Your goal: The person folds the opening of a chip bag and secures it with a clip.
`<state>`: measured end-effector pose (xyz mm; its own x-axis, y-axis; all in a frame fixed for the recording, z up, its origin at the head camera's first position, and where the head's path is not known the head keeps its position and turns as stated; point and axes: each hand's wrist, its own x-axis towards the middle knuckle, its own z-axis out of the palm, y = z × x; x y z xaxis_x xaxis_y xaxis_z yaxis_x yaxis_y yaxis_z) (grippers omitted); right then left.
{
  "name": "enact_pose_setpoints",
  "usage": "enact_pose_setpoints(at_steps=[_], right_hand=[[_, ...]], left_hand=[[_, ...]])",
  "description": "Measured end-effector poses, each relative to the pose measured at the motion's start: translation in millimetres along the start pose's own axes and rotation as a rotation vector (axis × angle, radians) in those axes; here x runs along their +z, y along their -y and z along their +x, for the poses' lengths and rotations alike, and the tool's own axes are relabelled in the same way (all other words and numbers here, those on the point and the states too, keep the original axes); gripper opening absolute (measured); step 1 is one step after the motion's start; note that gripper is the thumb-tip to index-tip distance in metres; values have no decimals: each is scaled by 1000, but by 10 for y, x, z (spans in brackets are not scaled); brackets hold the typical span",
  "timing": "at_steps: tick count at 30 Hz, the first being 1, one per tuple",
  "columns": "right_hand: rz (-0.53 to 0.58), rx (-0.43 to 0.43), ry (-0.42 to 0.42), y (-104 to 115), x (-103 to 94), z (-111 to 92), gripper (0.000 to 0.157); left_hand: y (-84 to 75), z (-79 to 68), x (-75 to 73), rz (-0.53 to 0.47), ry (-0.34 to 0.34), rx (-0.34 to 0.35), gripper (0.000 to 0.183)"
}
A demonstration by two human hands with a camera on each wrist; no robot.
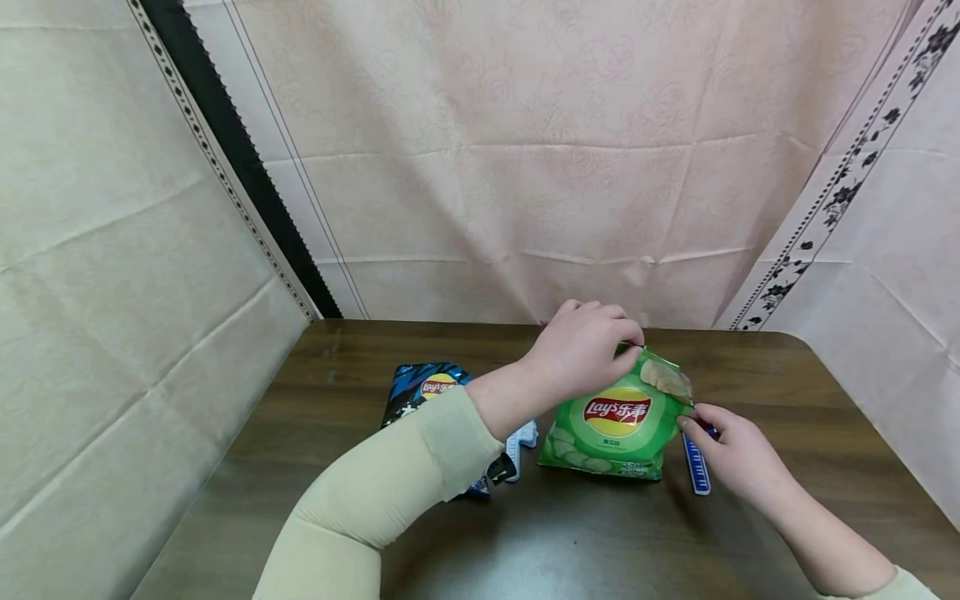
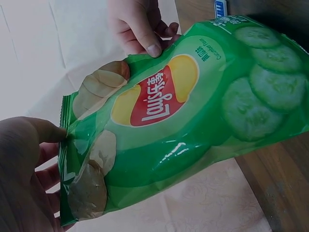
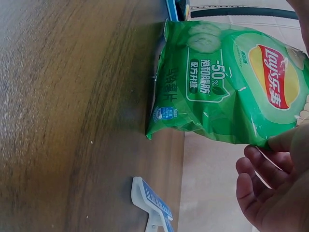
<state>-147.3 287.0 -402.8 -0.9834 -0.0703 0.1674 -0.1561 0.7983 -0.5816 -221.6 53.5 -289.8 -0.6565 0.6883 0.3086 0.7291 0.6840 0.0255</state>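
A green bag of cucumber-flavour Lay's potato chips (image 1: 600, 433) is held upright with its lower edge at the tabletop. My left hand (image 1: 588, 346) pinches the bag's top edge near the upper left corner, and the left wrist view shows thumb and fingers on the sealed strip. At the bag's right side edge, my right hand (image 1: 731, 450) pinches the film between thumb and forefinger. A blue-and-white clip (image 1: 697, 467) lies beside the right hand, its upper end partly hidden. Another light blue clip (image 1: 517, 446) lies left of the bag, partly covered by the left sleeve.
A dark blue Lay's bag (image 1: 423, 387) lies on the wooden table (image 1: 360, 350), mostly behind my left forearm. Pale cloth curtains (image 1: 525, 208) hang around the table's back and sides.
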Motion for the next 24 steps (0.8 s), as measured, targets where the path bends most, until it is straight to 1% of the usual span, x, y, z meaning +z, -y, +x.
enact_pose_setpoints(at_steps=[4,9,13,17,20,24], right_hand=[[1,0,2,5,-5,-1,22],[8,8,10,7,-4,-8,22],[12,9,9,8,4,-19,21],[13,4,2,16,7,-24,20],[14,5,1,21,4,-26,20],[13,13,12,24,-1,-30,21]], left_hand=[[-29,8,-9,7,10,-12,23],[-90,24,-2,42,26,-50,35],[-153,38,8,57,50,-104,44],[-207,61,5,44,71,-172,51],[-238,82,-2,57,81,-197,52],[-261,93,-4,71,93,-203,48]])
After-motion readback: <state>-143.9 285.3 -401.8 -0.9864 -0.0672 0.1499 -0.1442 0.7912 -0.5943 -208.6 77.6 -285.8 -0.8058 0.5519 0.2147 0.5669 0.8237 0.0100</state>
